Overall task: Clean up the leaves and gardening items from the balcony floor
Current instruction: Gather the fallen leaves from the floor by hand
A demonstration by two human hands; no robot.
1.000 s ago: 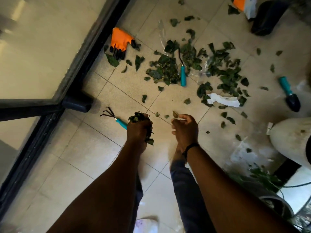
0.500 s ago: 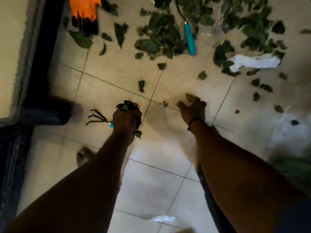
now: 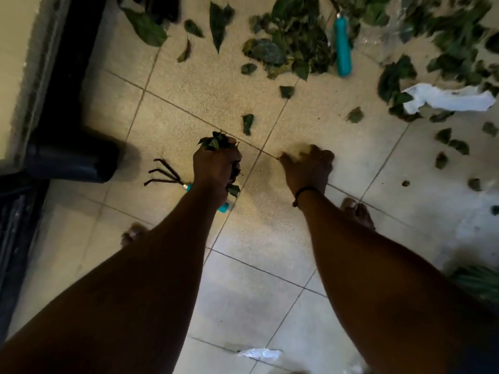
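My left hand (image 3: pixel 216 168) is shut on a bunch of green leaves (image 3: pixel 216 141) that sticks out above the fist. Under that hand lies a hand rake (image 3: pixel 162 174) with black tines and a teal handle. My right hand (image 3: pixel 307 168) is down at the tiled floor (image 3: pixel 205 98), fingers curled onto a grout line. It is blurred, and anything under its fingers is hidden. Loose leaves lie just beyond, one leaf (image 3: pixel 247 124) being the closest. A leaf pile (image 3: pixel 291 49) at the top holds a teal-handled tool (image 3: pixel 342 49).
A black door frame (image 3: pixel 67 76) and a dark cylinder (image 3: pixel 73 163) stand at the left. White crumpled paper (image 3: pixel 448 99) lies among leaves at the right, clear plastic (image 3: pixel 383 41) above it. My bare feet (image 3: pixel 356 211) are behind the hands. A white scrap (image 3: pixel 259 353) lies near the bottom.
The view has dropped closer to the floor. My right hand has reached forward and down to the tile where a small leaf lay. My left hand has kept its bunch.
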